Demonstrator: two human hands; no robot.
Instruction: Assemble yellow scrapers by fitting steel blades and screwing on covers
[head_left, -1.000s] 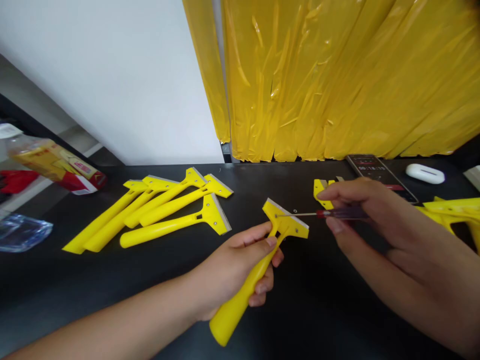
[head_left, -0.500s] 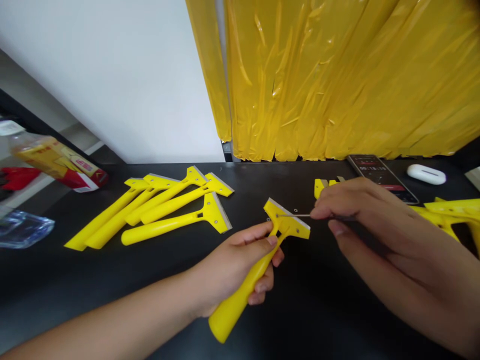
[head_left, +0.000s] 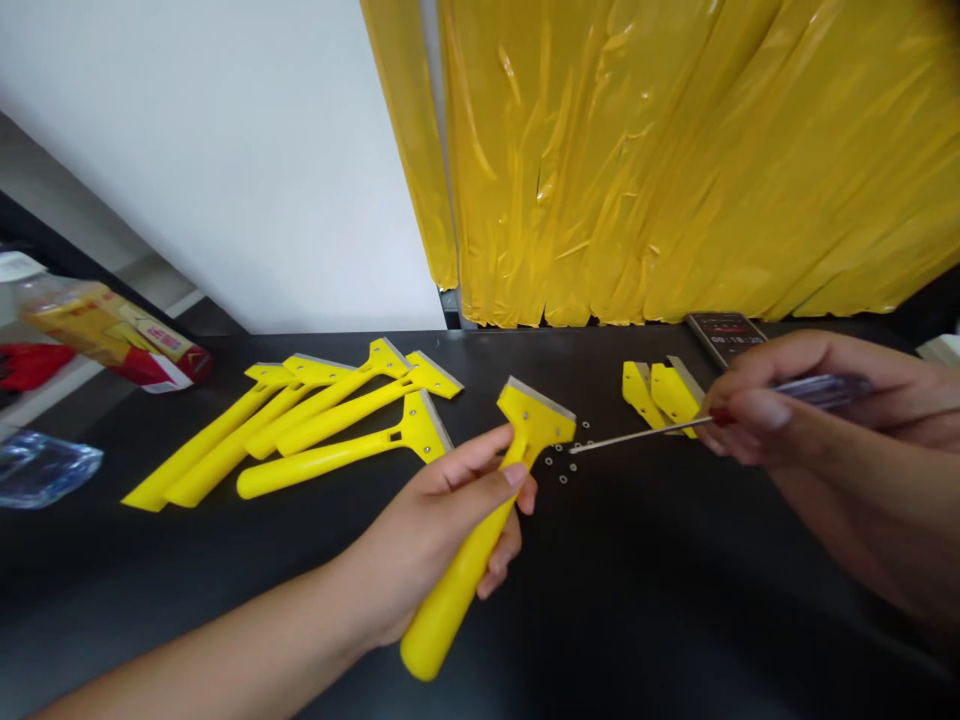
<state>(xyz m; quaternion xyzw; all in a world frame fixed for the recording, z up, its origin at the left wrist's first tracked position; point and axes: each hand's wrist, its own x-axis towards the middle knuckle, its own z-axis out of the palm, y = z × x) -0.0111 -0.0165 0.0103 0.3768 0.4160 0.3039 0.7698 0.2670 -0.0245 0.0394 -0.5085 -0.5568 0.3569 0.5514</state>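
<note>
My left hand [head_left: 457, 515] is closed round the neck of a yellow scraper [head_left: 450, 600], its head tilted up and away from me. Two screws show on that head. In my right hand [head_left: 817, 420] is a screwdriver [head_left: 637, 436] with a thin metal shaft and a clear handle. Its tip is just right of the scraper head, apart from it. Several small metal nuts [head_left: 563, 479] lie on the black table [head_left: 615, 590] near the tip. Beyond the shaft rest yellow head plates [head_left: 673, 395], one with a metal edge. Several other yellow scrapers [head_left: 322, 460] lie to the left.
A phone [head_left: 724, 338] showing a timer lies at the back right, partly behind my right hand. On the left are a tilted drink bottle [head_left: 112, 330] and a clear blue plastic object [head_left: 49, 470]. Yellow plastic sheeting [head_left: 675, 170] hangs behind the table.
The screwdriver tip has come off the scraper head and moved right and slightly down with my right hand. Nuts and head plates are now uncovered. The held scraper has shifted slightly left.
</note>
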